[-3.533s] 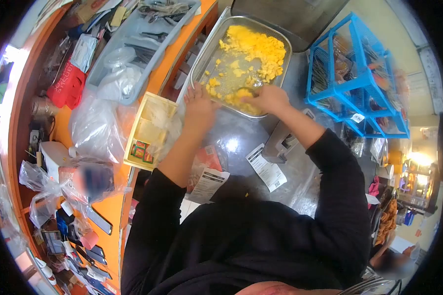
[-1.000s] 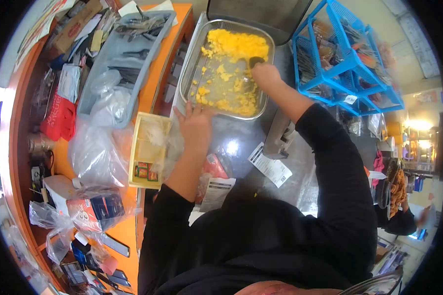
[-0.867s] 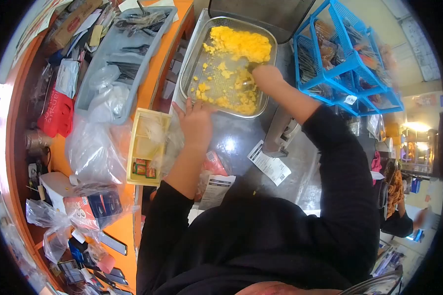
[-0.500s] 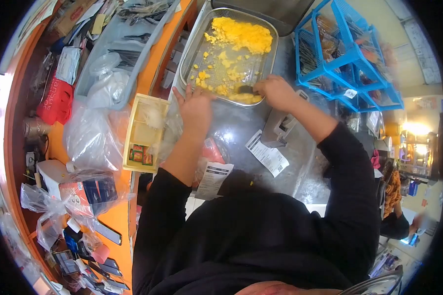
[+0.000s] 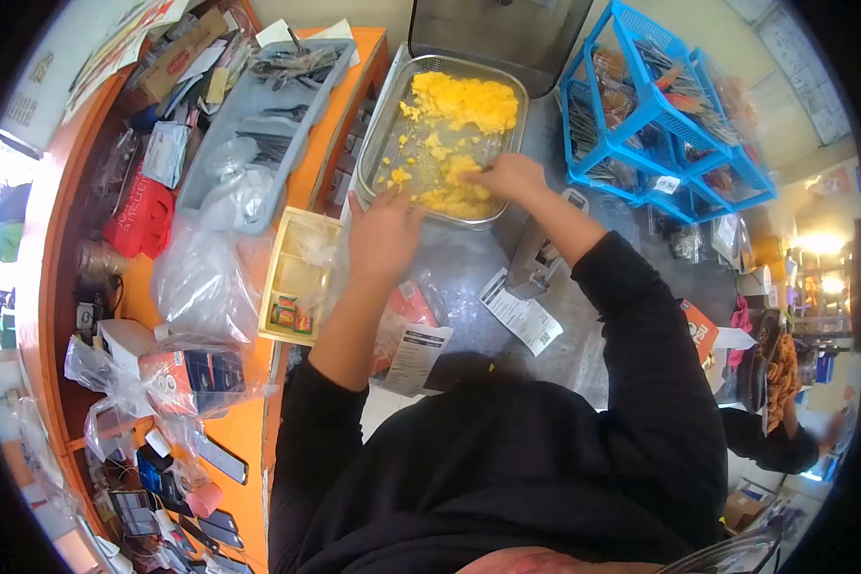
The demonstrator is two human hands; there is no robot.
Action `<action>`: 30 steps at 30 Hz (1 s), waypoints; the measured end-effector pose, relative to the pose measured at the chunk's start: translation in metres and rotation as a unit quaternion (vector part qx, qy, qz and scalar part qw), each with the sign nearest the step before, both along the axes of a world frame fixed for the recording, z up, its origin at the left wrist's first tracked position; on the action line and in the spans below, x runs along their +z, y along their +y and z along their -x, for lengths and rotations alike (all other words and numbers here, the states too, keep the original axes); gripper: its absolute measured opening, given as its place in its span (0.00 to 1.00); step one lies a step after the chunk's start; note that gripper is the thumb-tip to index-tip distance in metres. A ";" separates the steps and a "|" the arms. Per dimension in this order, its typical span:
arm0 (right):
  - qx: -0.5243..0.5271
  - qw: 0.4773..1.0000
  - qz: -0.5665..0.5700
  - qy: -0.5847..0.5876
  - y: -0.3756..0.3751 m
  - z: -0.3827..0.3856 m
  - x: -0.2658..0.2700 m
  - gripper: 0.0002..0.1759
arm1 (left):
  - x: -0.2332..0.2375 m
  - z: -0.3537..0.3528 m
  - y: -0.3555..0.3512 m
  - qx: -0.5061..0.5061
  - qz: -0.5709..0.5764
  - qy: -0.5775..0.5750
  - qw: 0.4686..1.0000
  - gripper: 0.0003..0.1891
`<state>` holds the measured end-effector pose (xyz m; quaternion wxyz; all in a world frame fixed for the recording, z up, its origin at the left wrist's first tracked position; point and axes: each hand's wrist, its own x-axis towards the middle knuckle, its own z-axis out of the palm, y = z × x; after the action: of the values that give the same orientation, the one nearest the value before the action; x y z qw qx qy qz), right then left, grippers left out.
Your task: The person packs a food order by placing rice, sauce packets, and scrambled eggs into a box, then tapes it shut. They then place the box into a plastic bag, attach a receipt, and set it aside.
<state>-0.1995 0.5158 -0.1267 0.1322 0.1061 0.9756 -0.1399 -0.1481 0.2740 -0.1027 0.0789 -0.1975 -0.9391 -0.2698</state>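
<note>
A metal tray [image 5: 365,158] holds yellow crumbly food [image 5: 466,100], heaped at its far side, with looser bits nearer me. On the tray's near left edge rests my left hand [image 5: 385,230], its fingers spread and nothing in it. Over the tray's right side, my right hand [image 5: 509,179] is closed, its fingertips at the near pile of yellow food. Whatever those fingers hold is too small or hidden to make out.
Blue baskets [image 5: 631,143] of packets stand right of the tray. A cream divided box [image 5: 301,273] and a grey cutlery tray [image 5: 196,182] lie to the left. Receipts [image 5: 521,314] and a metal dispenser [image 5: 534,256] are nearer me. Another person's dark sleeve [image 5: 770,440] shows at right.
The view has shifted, so the tray appears lower. My right hand has moved left and inward over the food; the dark tool tip seen under it before no longer shows. My left hand stays at the edge.
</note>
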 end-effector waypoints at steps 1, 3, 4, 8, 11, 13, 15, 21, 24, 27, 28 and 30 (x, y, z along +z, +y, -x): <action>-0.029 0.998 0.049 0.001 0.008 0.004 -0.002 0.42 | 0.012 -0.008 -0.001 -0.013 -0.022 -0.014 1.000 0.20; -0.028 0.993 0.110 0.033 0.017 0.001 0.019 0.43 | 0.040 -0.028 0.002 -0.033 -0.063 -0.012 0.997 0.19; -0.030 0.988 0.139 0.051 0.024 -0.005 0.033 0.44 | 0.049 -0.037 0.006 -0.046 -0.083 -0.011 0.995 0.19; -0.077 0.976 0.178 0.100 0.068 -0.067 0.084 0.44 | 0.056 -0.078 0.028 -0.120 -0.126 -0.030 0.984 0.17; -0.145 0.956 0.215 0.137 0.125 -0.153 0.100 0.42 | 0.043 -0.105 0.050 -0.181 -0.129 -0.066 0.973 0.17; -0.206 0.918 0.264 0.212 0.143 -0.231 0.127 0.40 | 0.027 -0.119 0.062 -0.211 -0.111 -0.092 0.967 0.18; -0.304 0.927 0.178 0.130 0.185 -0.305 0.138 0.38 | 0.020 -0.133 0.075 -0.230 -0.099 -0.129 0.960 0.18; -0.498 0.847 0.124 0.136 0.237 -0.474 0.144 0.38 | 0.012 -0.160 0.114 -0.274 -0.113 -0.191 0.936 0.17; -0.560 0.806 0.128 0.143 0.278 -0.522 0.094 0.41 | 0.022 -0.171 0.140 -0.296 -0.113 -0.201 0.927 0.16; -0.574 0.791 0.099 0.188 0.299 -0.531 0.035 0.40 | 0.030 -0.190 0.170 -0.335 -0.109 -0.209 0.912 0.16; -0.561 0.803 0.101 0.173 0.302 -0.530 0.020 0.36 | 0.034 -0.198 0.180 -0.354 -0.097 -0.209 0.906 0.16; -0.534 0.826 0.104 0.144 0.304 -0.520 -0.006 0.29 | 0.041 -0.214 0.199 -0.393 -0.073 -0.206 0.893 0.16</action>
<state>0.3206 0.8202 -0.1331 -0.0952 0.5752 0.7540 -0.3027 0.0661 0.4733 -0.0620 -0.2146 -0.4843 -0.7575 -0.3816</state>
